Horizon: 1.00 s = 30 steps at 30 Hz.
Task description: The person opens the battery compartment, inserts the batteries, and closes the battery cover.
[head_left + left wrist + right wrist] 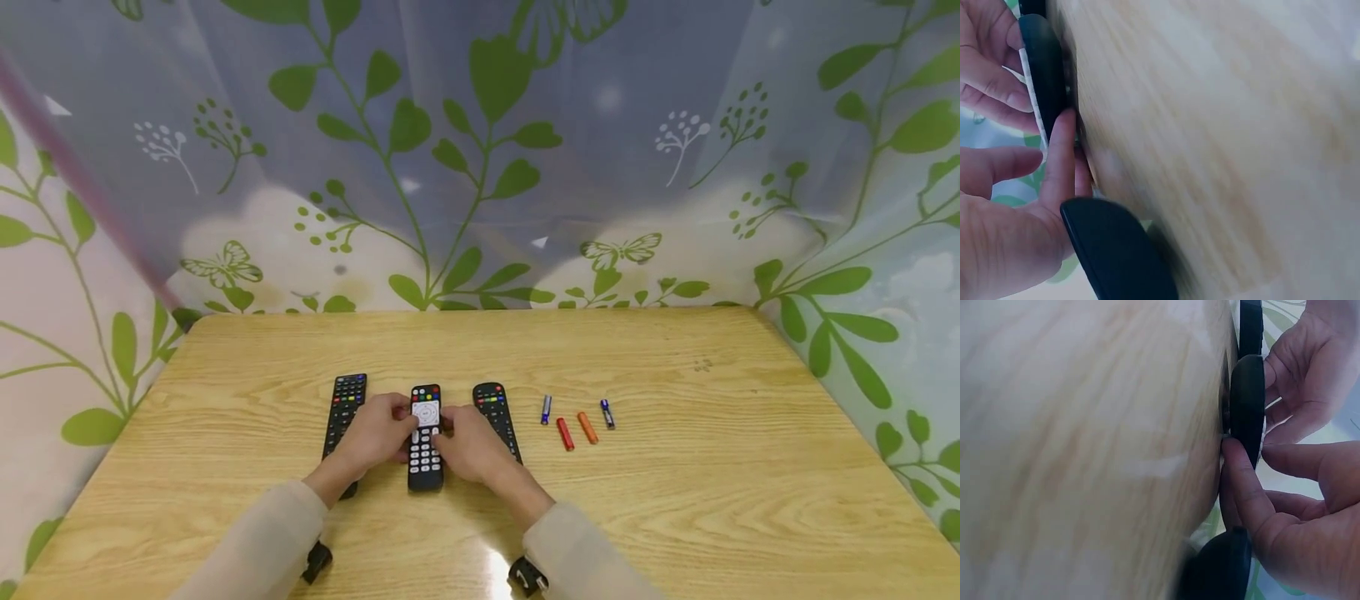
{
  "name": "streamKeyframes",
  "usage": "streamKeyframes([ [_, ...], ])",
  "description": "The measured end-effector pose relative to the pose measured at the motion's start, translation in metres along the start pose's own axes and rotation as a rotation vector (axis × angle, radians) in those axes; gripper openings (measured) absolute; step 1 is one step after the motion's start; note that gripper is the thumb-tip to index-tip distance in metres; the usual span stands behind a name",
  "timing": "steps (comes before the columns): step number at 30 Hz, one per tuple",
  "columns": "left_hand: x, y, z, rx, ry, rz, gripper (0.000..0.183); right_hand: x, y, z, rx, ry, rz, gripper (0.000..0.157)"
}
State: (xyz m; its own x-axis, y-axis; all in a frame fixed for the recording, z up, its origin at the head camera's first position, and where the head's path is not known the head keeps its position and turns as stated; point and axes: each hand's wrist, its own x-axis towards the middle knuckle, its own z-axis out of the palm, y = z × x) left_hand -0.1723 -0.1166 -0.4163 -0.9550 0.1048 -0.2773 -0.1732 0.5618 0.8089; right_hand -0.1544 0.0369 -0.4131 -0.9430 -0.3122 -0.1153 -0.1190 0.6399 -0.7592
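A black remote control (426,457) with white number keys and a white navigation pad lies between two other remotes, face up. My left hand (378,429) grips its left edge and my right hand (471,442) its right edge, thumbs near the keys. From the left wrist, one finger of my left hand (1016,212) touches the lower edge of the dark remote (1047,69). Low against the same remote (1247,400), fingers of my right hand (1310,512) show in the right wrist view. The finger ends beneath it are partly hidden.
A long black remote (351,392) lies under my left hand's side, and another black remote (491,402) beside my right hand. Farther right lie a red battery (565,434), an orange battery (587,427) and two blue-and-silver batteries (546,410). Patterned curtain (480,208) borders the wooden table (712,467).
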Motion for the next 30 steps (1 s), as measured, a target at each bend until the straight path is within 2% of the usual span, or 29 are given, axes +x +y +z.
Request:
streamKeyframes([
  [7, -0.008, 0.004, -0.001, -0.078, 0.042, 0.026, 0.042, -0.004, 0.002, -0.002, 0.062, 0.026, 0.005, 0.036],
  [13, -0.014, 0.01, -0.006, -0.132, 0.063, 0.071, 0.043, -0.009, 0.002, -0.004, 0.221, 0.054, -0.019, 0.043],
  [19, -0.016, 0.014, -0.01, -0.161, 0.093, 0.086, 0.05, -0.011, 0.003, -0.004, 0.388, 0.101, -0.036, 0.047],
  [25, -0.015, 0.011, -0.009, -0.205, 0.134, 0.094, 0.052, -0.01, 0.004, -0.001, 0.554, 0.14, -0.018, 0.043],
  [30, -0.018, 0.013, -0.009, -0.235, 0.148, 0.091, 0.055, -0.011, 0.003, 0.0, 0.633, 0.157, -0.003, 0.036],
])
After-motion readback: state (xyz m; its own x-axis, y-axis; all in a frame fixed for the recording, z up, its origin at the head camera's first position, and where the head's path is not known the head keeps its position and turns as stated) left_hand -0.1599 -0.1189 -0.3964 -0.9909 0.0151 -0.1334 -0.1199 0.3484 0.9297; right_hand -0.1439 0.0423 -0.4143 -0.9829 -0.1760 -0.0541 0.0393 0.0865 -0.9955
